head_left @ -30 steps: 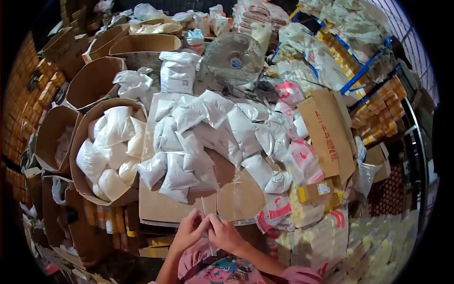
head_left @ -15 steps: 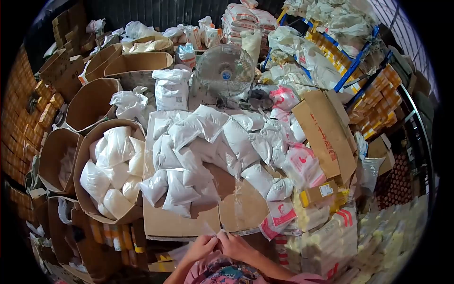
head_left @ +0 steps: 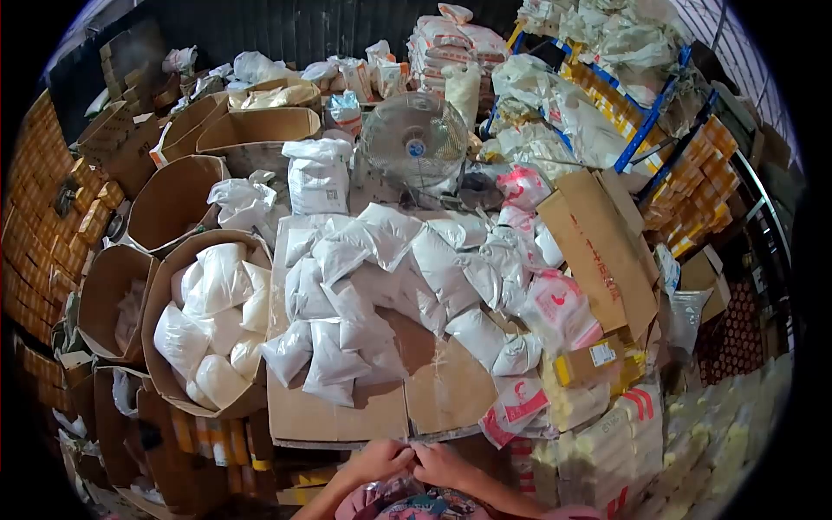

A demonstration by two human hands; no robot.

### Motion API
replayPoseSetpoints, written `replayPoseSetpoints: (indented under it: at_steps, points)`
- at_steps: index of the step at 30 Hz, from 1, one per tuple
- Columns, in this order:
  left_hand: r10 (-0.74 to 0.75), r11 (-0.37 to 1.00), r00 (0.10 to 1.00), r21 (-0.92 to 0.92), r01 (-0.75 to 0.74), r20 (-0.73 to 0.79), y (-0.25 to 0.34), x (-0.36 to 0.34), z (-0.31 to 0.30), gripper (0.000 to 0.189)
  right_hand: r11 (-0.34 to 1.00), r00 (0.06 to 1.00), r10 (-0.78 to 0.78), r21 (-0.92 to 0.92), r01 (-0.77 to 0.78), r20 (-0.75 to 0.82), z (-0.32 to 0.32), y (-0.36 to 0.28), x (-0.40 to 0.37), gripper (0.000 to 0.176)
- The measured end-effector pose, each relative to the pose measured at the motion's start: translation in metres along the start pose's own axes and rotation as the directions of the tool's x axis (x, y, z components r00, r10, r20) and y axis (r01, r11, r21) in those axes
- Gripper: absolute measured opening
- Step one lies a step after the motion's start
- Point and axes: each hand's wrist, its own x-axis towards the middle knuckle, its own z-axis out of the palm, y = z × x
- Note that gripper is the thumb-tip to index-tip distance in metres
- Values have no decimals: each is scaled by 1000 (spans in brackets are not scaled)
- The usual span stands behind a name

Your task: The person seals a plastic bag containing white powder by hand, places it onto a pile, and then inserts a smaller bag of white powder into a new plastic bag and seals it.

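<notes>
Both bare hands have drawn back toward the body over the past second: they overlapped the front edge of the brown cardboard-covered tabletop (head_left: 338, 418), now sit just off it, near the middle of that edge. Left hand (head_left: 381, 460) and right hand (head_left: 440, 465): fingers curled, tips together. Thin clear plastic, upright between the fingertips a second ago, now hidden or too small to make out; cannot tell whether the fingers are clamped on it.

Writing: long brown cardboard carton (head_left: 598, 251), tilted by the tabletop's right edge, bears a line of red characters, too blurred to read. Pink-and-white printed plastic bag (head_left: 524, 399) at the front right corner, red figure on it. Small yellow-brown box (head_left: 589, 362) beyond the right edge, white label, print too small. Upright white plastic sack (head_left: 318, 182) at the back left corner, dark square code low on its front.

Containers: many-sided brown cardboard box (head_left: 253, 400) by the left edge, holding plump white filled plastic bags (head_left: 217, 282). Smaller brown carton (head_left: 102, 299) left of it, pale plastic inside. White pillow-shaped filled bags (head_left: 347, 303) heaped across the tabletop's back and middle.
</notes>
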Motion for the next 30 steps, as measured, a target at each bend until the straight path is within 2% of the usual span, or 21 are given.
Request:
replayPoseSetpoints:
  at_steps: [2, 3, 5, 10, 11, 13, 14, 17, 18, 21, 22, 26, 30]
  points:
    - [-21, 998, 999, 68, 18, 40, 1, 2, -2, 30, 999, 999, 25, 32, -26, 36, 4, 3, 1, 28]
    - [-10, 1000, 999, 3, 10, 40, 0, 3, -3, 30, 999, 998, 32, 41, -34, 50, 2, 4, 3, 27]
    - [20, 992, 999, -127, -15, 39, -3, 3, -4, 30, 999, 999, 17, 43, -16, -43, -3, -6, 2, 27]
    - [-75, 985, 997, -153, 75, 11, -11, 7, -4, 32, 995, 963, -45, 75, 68, -267, 0, -9, 6, 18]
    - [-120, 938, 993, -325, 118, 13, -18, 9, -1, 32, 994, 953, -41, 81, 68, -302, 0, -10, 6, 16]
    - [-204, 754, 978, -631, 183, 40, -47, 13, 15, 33, 990, 928, -11, 128, 63, -372, -3, -7, 7, 15]
    - [-152, 532, 987, -838, 119, 43, -65, 16, 21, 33, 987, 912, -2, 146, 68, -411, -7, -3, 11, 15]
    - [-294, 838, 939, -521, 164, -178, -36, 16, 7, 32, 999, 887, 33, 34, -19, -461, -16, 3, 17, 15]
    - [-156, 984, 962, -120, 132, -224, -19, 15, -11, 33, 993, 899, 21, -93, -68, -438, -23, 4, 18, 18]
    - [-133, 944, 937, 248, 220, -324, -17, 21, -15, 34, 845, 952, -7, -511, -159, -307, -26, 21, 19, 21]
    - [-28, 948, 932, 287, 139, -360, -19, 21, -15, 35, 850, 969, 24, -504, -149, -245, -27, 26, 21, 22]
    - [70, 872, 939, 478, 107, -336, -40, 25, -24, 34, 802, 978, 37, -577, -152, -207, -19, 56, 30, 20]
    - [63, 823, 932, 547, 155, -358, -50, 33, -42, 33, 794, 980, 93, -581, -179, -175, -33, 65, 44, 23]
